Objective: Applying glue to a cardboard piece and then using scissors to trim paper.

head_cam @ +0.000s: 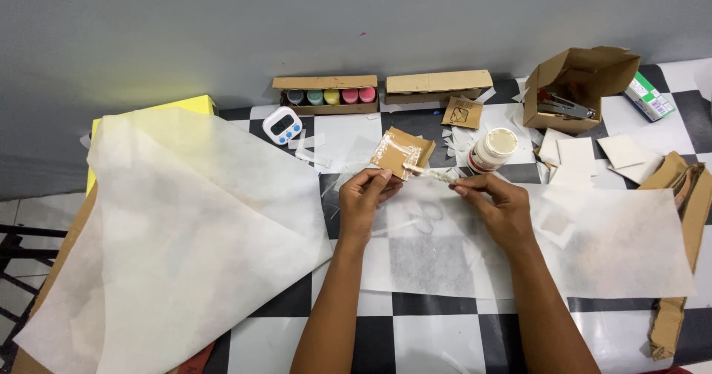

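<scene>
Fingers (380,179) of the left hand (363,200) pinch the lower edge of a small square of brown cardboard smeared with white paste (401,152), holding it tilted just above the black-and-white chequered surface (430,337). The right hand (498,203) closes its fingers on a thin white paste-coated stick (430,172), whose tip touches the cardboard. Beneath both hands lies a thin translucent white paper sheet (445,263). Just beyond the right hand stands a small open white jar of cream paste (493,149). A large crumpled white paper sheet (185,233) covers the left side.
</scene>
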